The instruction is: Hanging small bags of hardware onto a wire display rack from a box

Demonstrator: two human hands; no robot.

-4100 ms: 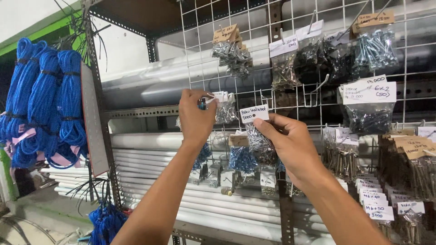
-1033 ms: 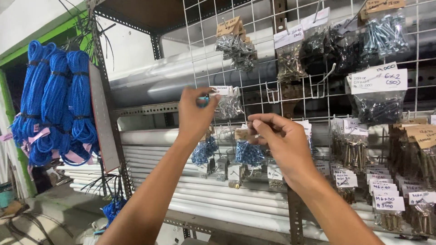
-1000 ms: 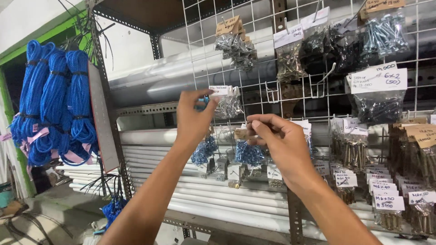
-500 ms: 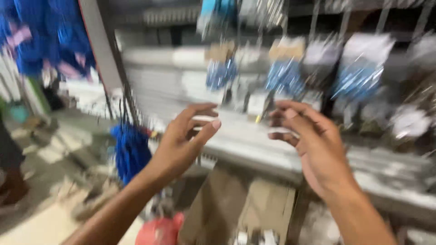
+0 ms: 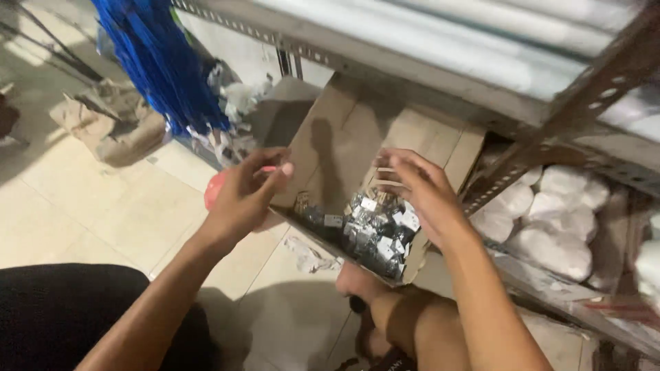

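**Over the cardboard box, both hands hovering**

Below the metal shelf (image 5: pixel 550 130), a cardboard box (image 5: pixel 357 144) is lying open on the floor (image 5: pixel 82 206), tilted toward the person, with a heap of small clear packets (image 5: pixel 375 230) sitting in its lower corner. The right hand (image 5: pixel 423 192) is hanging just above that heap, fingers curled loosely and spread, gripping nothing. The left hand (image 5: pixel 247 192) is hovering at the box's left edge, its grip half closed with thumb and fingers apart; whether it is touching the pink thing (image 5: pixel 214 192) behind it I cannot tell. White bags (image 5: pixel 550 227) are lying under the shelf to the right. A bundle of blue cords (image 5: pixel 161 62) is hanging at the upper left, above scraps of paper (image 5: pixel 234 117).
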